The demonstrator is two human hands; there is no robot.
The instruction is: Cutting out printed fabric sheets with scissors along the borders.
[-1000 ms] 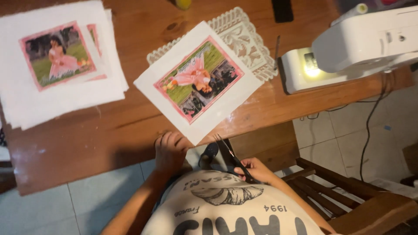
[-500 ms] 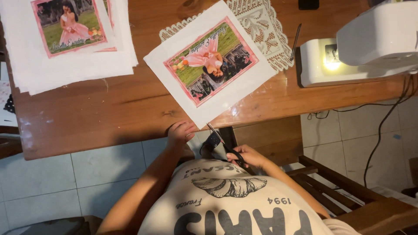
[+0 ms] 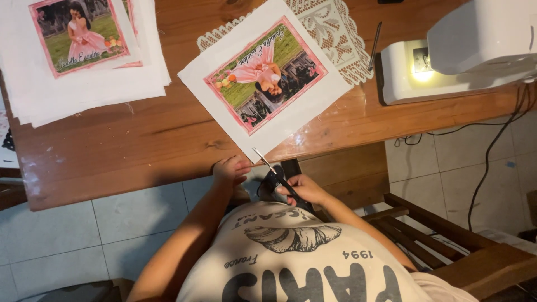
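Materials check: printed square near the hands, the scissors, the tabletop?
Printed square: probably white fabric, matte, with a loose thread at its edge. Scissors in the right hand: shiny metal blades, dark handles, probably plastic. Tabletop: reddish-brown wood, glossy varnish, grain and glare visible. Left hand rests at the table edge.

The table [image 3: 140, 140] across the upper half of the frame is reddish wood, smooth and varnished, with a glossy glare near its lower edge and pale scuffs at left. The square [image 3: 267, 78] at centre looks like matt white cloth with a printed picture in a pink border. The stack [image 3: 84, 56] at upper left is the same matt white stuff. Under the square lies cream lace [image 3: 335, 28], openwork and rough. The scissors [image 3: 274, 173] in the right hand [image 3: 305, 190] have shiny metal blades and dark handles. The machine [image 3: 464, 50] at upper right is smooth white plastic. The floor [image 3: 56, 240] is matt grey tile.
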